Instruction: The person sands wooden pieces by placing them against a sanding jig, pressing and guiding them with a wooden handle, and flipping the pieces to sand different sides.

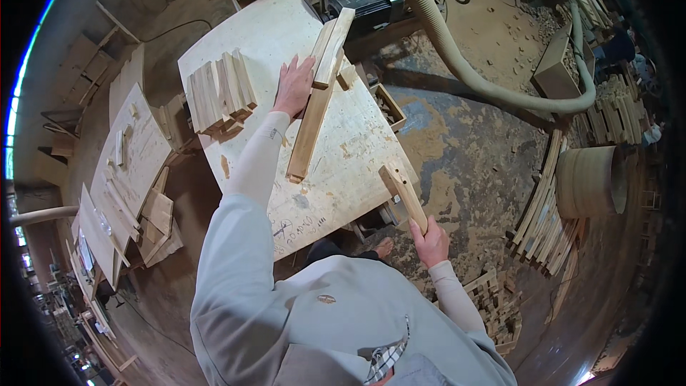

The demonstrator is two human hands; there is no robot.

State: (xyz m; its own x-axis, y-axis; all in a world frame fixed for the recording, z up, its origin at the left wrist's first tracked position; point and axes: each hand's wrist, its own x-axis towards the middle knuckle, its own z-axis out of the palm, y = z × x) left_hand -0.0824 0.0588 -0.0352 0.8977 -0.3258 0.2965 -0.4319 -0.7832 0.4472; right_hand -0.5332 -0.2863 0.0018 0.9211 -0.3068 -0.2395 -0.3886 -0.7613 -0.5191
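My left hand (294,84) lies with its fingers stretched out at the side of some wooden pieces on the pale worktable (343,164). Its fingertips meet a short wooden block (334,50); whether they press on it I cannot tell. A longer wooden bar (309,132) runs from beneath that block toward me. Off the table's right corner, my right hand (430,241) is closed round the near end of a wooden piece (406,195) with small dark holes. The far end of that piece reaches the table edge. Several wooden strips (221,93) lie side by side left of my left hand.
A dark motor (368,6) stands beyond the table. A thick ribbed hose (457,64) curves across the right side. Stacked wood strips (547,207) and a large round drum (589,182) stand at the right. Boards (136,146) with loose pieces are at the left.
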